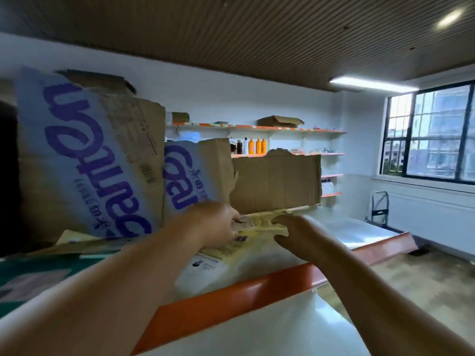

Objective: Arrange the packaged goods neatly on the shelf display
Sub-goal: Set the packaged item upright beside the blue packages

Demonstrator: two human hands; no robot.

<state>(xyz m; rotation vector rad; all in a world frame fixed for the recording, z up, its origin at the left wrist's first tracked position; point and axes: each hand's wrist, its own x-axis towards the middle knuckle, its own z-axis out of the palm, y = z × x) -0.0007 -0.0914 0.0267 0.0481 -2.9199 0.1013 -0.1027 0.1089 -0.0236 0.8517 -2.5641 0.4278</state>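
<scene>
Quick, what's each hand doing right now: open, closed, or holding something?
Left hand: grips one end of the pale yellow flat plastic packet.
Right hand: pinches the same packet's other end.

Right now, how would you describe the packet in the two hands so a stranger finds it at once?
Find the shelf with the orange front edge. On it, before the torn brown boxes, lies a yellow packet, held by the left hand and right hand. Unlike them, it is thin and finely printed.
</scene>
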